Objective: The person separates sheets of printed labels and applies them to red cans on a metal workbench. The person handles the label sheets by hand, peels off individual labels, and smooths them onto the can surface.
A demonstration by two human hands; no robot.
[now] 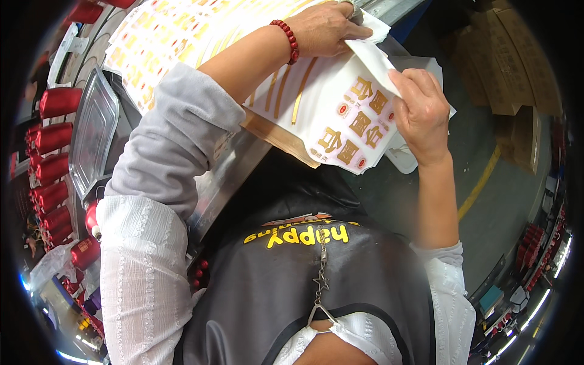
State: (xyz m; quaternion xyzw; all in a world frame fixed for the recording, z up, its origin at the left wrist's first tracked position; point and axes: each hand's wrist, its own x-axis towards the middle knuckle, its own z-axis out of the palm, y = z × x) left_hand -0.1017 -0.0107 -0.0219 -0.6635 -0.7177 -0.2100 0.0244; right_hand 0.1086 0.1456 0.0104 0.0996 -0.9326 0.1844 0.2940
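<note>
A large white sheet [331,91] printed with gold characters, small red round marks and gold stripes lies over the bench edge in front of me. My right hand [423,112] pinches its right edge between thumb and fingers, with part of the sheet lifted and folded over. At the far edge my left hand [322,30], with a red bead bracelet above it, grips the same sheet near the fold; some fingertips are hidden. More sheets [161,39] with gold and red prints spread under and beside my left forearm. Brown paper or card [280,140] shows beneath the sheet's near edge.
A clear plastic tray [94,131] leans at the left, beside a row of shiny red containers [58,139]. Cardboard boxes [499,61] stand on the floor at the far right. A yellow line [480,182] crosses the grey floor. My dark apron [267,274] hangs close to the bench.
</note>
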